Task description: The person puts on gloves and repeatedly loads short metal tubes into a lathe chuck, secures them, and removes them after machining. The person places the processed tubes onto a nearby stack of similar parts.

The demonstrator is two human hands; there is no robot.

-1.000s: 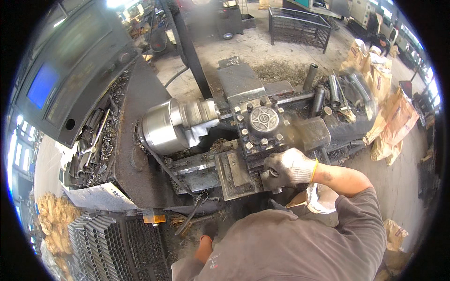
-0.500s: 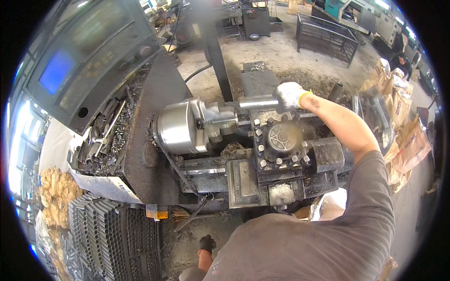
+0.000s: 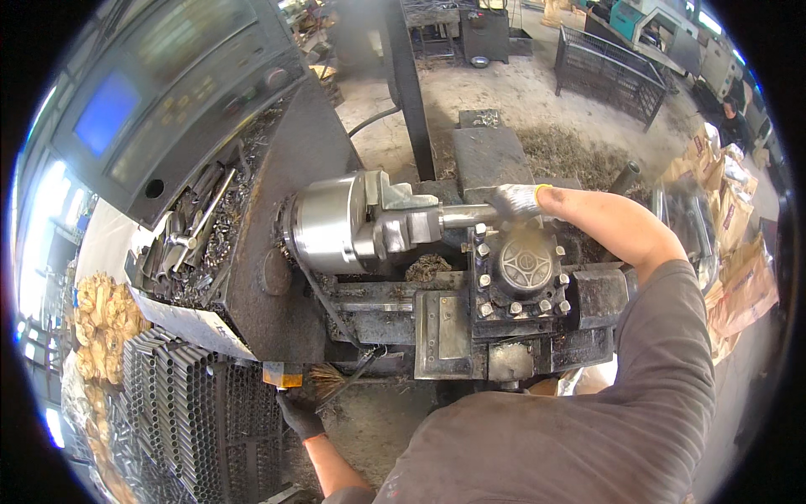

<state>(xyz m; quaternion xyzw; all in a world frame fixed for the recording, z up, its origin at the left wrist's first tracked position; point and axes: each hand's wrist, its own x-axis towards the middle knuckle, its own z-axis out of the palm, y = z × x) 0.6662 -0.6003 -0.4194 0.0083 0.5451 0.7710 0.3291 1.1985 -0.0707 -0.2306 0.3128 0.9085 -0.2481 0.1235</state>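
My right hand (image 3: pixel 517 203), in a white knit glove with a yellow cuff, is closed round the outer end of a steel tube (image 3: pixel 468 216). The tube lies level, its left end at the stepped jaws (image 3: pixel 403 220) of a lathe chuck (image 3: pixel 327 225); how deep it sits between them is hidden. Just below this hand is the tool post (image 3: pixel 525 265), with its round cap and several square-headed bolts. My left hand (image 3: pixel 300 415), in a dark glove, reaches up beside the orange-and-grey box (image 3: pixel 282 375) under the machine's front edge. Its fingers are mostly hidden.
Stacked steel tubes (image 3: pixel 172 412) stand at the lower left. A chip-filled tray (image 3: pixel 201 286) holds a T-handled wrench (image 3: pixel 186 242). The control panel (image 3: pixel 159 92) rises at far left. Paper sacks (image 3: pixel 739 269) stand right; a wire-mesh crate (image 3: pixel 609 71) and another person (image 3: pixel 735 126) are farther back.
The tube in my right hand has moved down and its end now meets the chuck jaws. My left hand has moved left and up to the orange-and-grey box. The view has shifted slightly.
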